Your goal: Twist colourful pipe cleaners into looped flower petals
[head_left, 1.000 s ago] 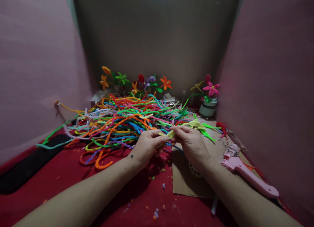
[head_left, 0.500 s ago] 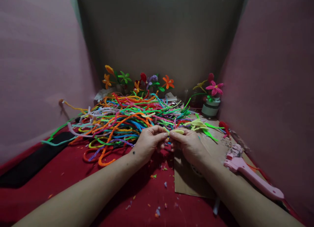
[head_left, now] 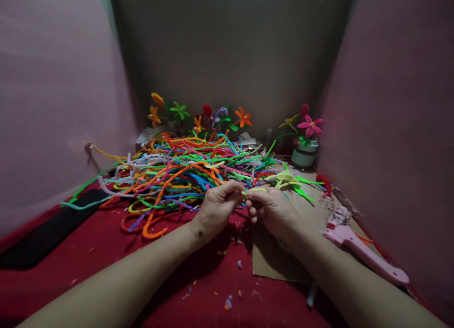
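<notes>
A short pale yellow pipe cleaner point(head_left: 258, 190) is pinched between my two hands, its end showing at the fingertips. My left hand point(head_left: 222, 202) is closed, thumb and forefinger pressed at that end. Beside it my right hand point(head_left: 273, 207) is closed around the same piece, which pokes out above the forefinger. Just behind my hands lies a big tangled heap of colourful pipe cleaners point(head_left: 184, 172). Folded pale yellow pipe cleaner loops point(head_left: 285, 179) rest beyond my right hand.
Pipe cleaner flowers point(head_left: 243, 117) stand along the back, more in a green pot point(head_left: 304, 155) at right. A pink glue gun point(head_left: 365, 252) lies near the right wall, by a cardboard sheet point(head_left: 276, 266). Orange-handled scissors point(head_left: 133, 224) are left, near a black strip point(head_left: 53, 228). Fuzz scraps dot the red cloth point(head_left: 198, 299).
My left hand has turned slightly, its wrist shifting right and down, and its fingers have come up at the yellow pipe cleaner's end. My right hand keeps nearly the same place.
</notes>
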Action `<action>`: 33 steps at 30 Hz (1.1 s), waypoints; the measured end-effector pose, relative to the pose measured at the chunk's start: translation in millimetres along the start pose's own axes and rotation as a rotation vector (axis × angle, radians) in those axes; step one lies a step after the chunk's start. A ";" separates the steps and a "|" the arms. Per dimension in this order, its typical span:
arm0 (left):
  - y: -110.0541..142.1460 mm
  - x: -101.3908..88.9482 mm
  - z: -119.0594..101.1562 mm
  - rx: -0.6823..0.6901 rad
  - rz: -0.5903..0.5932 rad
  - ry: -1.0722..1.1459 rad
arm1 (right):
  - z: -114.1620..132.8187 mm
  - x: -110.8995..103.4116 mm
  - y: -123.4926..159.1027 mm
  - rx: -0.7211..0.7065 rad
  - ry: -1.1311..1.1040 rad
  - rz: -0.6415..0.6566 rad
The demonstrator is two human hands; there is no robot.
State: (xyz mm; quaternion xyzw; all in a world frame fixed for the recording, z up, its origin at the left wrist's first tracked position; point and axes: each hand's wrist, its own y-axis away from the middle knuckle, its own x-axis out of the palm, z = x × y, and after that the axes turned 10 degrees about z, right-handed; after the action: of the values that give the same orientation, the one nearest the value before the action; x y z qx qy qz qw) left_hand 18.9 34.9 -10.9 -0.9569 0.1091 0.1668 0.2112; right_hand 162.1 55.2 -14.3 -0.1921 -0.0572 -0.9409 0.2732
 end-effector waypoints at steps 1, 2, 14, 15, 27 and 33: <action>0.6 -2.5 2.3 0.097 0.040 -0.172 | -1.2 -1.6 -0.9 0.014 -0.015 -0.006; 0.8 -5.7 4.4 0.189 0.096 -0.339 | -1.9 -3.0 -1.7 0.023 -0.012 -0.004; -8.4 -19.2 -12.0 -0.203 0.229 0.256 | 8.2 1.1 4.3 -0.268 0.505 -0.043; -9.0 -19.3 -11.0 -0.272 0.247 0.360 | 7.6 2.0 5.3 -0.308 0.594 -0.085; -7.0 -16.9 -17.3 -0.429 0.345 0.328 | 8.6 7.7 13.4 -0.644 1.199 -0.140; 5.5 -10.7 -14.1 0.330 0.115 -0.986 | 11.5 11.1 13.2 -0.313 0.820 -0.179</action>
State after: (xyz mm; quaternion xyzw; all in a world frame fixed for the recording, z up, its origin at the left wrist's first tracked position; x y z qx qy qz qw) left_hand 11.3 25.3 3.0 -0.7112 0.0739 0.5894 0.3760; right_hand 164.4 41.0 0.7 0.1637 0.1824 -0.9565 0.1583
